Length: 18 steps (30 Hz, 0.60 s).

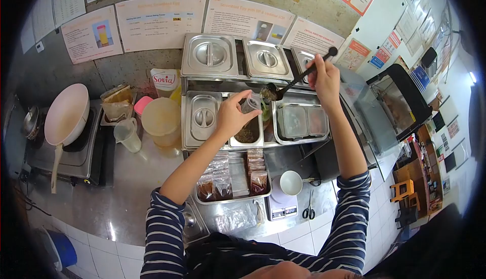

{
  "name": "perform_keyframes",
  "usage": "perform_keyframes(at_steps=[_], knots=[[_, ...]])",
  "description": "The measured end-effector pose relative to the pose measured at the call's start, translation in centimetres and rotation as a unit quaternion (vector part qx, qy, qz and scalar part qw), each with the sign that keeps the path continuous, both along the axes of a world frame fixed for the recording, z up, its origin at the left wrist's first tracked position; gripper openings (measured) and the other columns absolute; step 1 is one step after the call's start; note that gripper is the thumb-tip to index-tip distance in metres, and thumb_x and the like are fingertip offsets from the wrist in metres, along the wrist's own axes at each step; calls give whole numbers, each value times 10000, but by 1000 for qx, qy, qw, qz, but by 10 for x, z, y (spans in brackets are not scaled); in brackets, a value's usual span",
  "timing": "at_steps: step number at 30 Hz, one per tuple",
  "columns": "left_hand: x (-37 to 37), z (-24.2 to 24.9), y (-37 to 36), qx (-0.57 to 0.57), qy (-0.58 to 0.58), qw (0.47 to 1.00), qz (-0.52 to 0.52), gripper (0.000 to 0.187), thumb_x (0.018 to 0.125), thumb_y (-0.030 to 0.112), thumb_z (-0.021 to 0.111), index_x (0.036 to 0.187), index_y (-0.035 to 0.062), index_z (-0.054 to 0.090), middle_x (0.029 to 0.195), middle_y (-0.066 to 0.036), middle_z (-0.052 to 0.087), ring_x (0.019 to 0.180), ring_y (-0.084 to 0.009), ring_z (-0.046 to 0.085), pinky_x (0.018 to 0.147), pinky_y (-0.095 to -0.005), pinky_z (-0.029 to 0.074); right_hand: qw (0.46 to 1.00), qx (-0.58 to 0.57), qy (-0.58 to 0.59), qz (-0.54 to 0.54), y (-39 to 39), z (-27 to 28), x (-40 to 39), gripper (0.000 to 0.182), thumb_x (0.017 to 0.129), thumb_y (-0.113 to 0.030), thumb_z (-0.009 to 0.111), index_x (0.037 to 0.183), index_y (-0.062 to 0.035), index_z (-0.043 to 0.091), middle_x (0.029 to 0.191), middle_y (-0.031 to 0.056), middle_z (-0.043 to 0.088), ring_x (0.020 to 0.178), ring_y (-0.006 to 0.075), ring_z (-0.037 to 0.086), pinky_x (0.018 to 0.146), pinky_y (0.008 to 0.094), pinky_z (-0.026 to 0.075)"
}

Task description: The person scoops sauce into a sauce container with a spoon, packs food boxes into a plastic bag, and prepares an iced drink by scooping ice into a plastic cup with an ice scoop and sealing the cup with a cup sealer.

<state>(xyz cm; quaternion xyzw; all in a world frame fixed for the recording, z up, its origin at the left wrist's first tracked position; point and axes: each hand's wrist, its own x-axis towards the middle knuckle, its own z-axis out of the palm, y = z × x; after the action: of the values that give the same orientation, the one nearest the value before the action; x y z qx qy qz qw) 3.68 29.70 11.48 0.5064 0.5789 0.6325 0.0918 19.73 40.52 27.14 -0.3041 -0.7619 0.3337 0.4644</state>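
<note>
My left hand is closed around a small clear plastic cup, with fingers and thumb on its sides. My right hand grips the handle of a black ladle. The ladle's bowl, with dark greenish food in it, is just right of the cup. Below the cup is a steel food pan holding dark, loose food I cannot identify. To its right, a larger steel pan holds two lidded clear containers. A lidded steel pan stands left of my left hand.
Sauce sachets fill parts of a steel tray in front. Nearby are a white bowl on a scale and scissors. Leftward stand a round tub, a jug and a frying pan on a stove.
</note>
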Motion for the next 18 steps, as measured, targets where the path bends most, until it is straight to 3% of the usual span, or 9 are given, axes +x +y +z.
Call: perform_keyframes(at_steps=[3, 5, 7, 9, 11, 12, 14, 16, 18], knots=[[7, 5, 3, -12, 7, 1000, 10, 576, 581, 261, 793, 1080, 55, 593, 936, -51, 636, 476, -82, 442, 468, -236, 389, 993, 87, -75, 25, -6, 7, -13, 407, 908, -315, 442, 676, -14, 589, 438, 20, 471, 379, 77, 450, 376, 236, 343], [10, 5, 4, -20, 14, 1000, 13, 580, 588, 247, 795, 1095, 57, 590, 918, -55, 641, 464, -59, 428, 450, -228, 380, 992, 78, -96, 18, -14, 12, -24, 402, 901, -308, 459, 666, -12, 597, 434, 33, 480, 388, 92, 471, 396, 257, 364], [12, 6, 5, -12, 24, 999, 27, 590, 580, 293, 795, 1083, 56, 599, 915, -59, 642, 472, -73, 437, 467, -237, 389, 971, 163, -170, 25, -21, 16, -33, 382, 889, -290, 477, 659, -14, 605, 438, 55, 498, 397, 125, 499, 416, 282, 385], [13, 4, 7, -13, 33, 999, 39, 594, 577, 309, 793, 1079, 56, 602, 912, -57, 644, 477, -80, 442, 473, -243, 392, 959, 225, -164, 48, -25, 15, -42, 370, 894, -278, 492, 649, -17, 587, 426, 37, 459, 373, 110, 444, 395, 281, 349], [14, 3, 9, -13, 43, 998, 52, 598, 575, 325, 792, 1075, 55, 605, 909, -54, 646, 481, -86, 447, 478, -249, 395, 925, 292, -233, 67, -36, 21, -49, 344, 861, -268, 527, 650, -5, 592, 489, 134, 530, 428, 276, 526, 471, 349, 429], [15, 3, 9, -14, 26, 998, 46, 601, 575, 331, 790, 1076, 56, 604, 906, -51, 647, 486, -91, 449, 485, -250, 397, 909, 351, -205, 89, -35, 18, -54, 344, 842, -272, 552, 623, -6, 550, 521, 151, 537, 473, 340, 525, 482, 388, 427], [16, 4, 8, -10, 13, 999, 43, 605, 574, 337, 788, 1077, 56, 604, 903, -47, 648, 490, -95, 451, 491, -250, 399, 890, 386, -218, 105, -36, 16, -60, 347, 835, -275, 557, 614, -10, 529, 528, 150, 536, 489, 352, 525, 480, 402, 421], [17, 12, 3, -66, 2, 997, 41, 548, 579, 347, 770, 1007, 39, 621, 922, -112, 646, 798, -266, 625, 746, -328, 473, 844, 466, -237, 123, -38, 17, -63, 343, 823, -283, 564, 606, -28, 493, 526, 138, 524, 496, 344, 524, 468, 411, 410], [16, 12, 4, -51, 4, 997, 54, 552, 578, 352, 769, 1009, 40, 621, 921, -110, 646, 800, -264, 625, 749, -327, 472, 828, 482, -246, 147, -47, 18, -61, 334, 821, -283, 566, 610, -35, 491, 523, 134, 523, 491, 331, 529, 467, 403, 414]])
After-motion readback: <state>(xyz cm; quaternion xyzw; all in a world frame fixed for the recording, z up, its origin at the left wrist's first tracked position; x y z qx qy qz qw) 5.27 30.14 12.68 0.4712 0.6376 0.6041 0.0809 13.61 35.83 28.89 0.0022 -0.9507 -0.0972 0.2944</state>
